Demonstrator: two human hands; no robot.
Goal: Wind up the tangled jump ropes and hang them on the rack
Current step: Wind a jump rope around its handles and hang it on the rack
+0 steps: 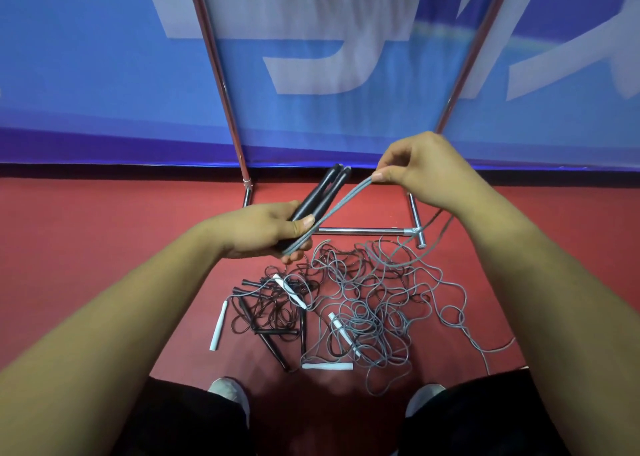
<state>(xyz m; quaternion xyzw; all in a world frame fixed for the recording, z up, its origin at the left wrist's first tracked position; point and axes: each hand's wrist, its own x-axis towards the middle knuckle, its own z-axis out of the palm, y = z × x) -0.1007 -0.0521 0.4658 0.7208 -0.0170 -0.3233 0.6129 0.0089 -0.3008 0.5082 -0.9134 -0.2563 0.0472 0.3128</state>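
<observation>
My left hand [266, 230] grips two black jump-rope handles [322, 192] side by side, with the thumb pressing grey cord against them. My right hand [419, 168] pinches a doubled loop of that grey cord [341, 203], stretched taut up and right from the handles. The rest of the cord trails from under my right wrist down to a tangled pile of grey and black ropes [360, 310] on the red floor. White handles [219, 327] and black handles [273, 345] lie in the pile. The chrome rack [360, 230] stands behind the pile; its top is out of view.
Two slanted chrome poles [221, 81] of the rack rise in front of a blue banner [86, 75]. The rack's foot bar [417, 220] sits on the floor at right. My shoes [230, 393] are at the bottom edge, just short of the pile.
</observation>
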